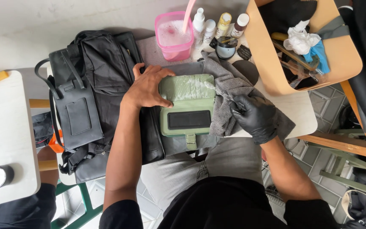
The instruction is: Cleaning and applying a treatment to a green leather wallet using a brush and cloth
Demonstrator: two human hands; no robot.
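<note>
Looking down at my lap and a small work table. My bare left hand lies flat, fingers spread, pressing on the upper left corner of an open green wallet; it pins the wallet and grips nothing. My right hand, in a black glove, is closed around a thin brush whose pale tip touches the wallet's upper right panel, which looks wet or soapy.

The wallet sits just in front of me, between both hands, its long axis running away from me, with a dark window panel on the near half and a tab clasp pointing at my body. The brush slants from the gloved hand up and left onto it, so the right hand works from the right edge while the left holds from the left edge.

A grey cloth lies under and to the right of the wallet. A black bag fills the left side, touching my left wrist. Beyond the wallet stand a pink tub of foamy water, small bottles and a dark jar. A tan bin of rags and tools is at far right. Nothing lies between brush and wallet
</note>
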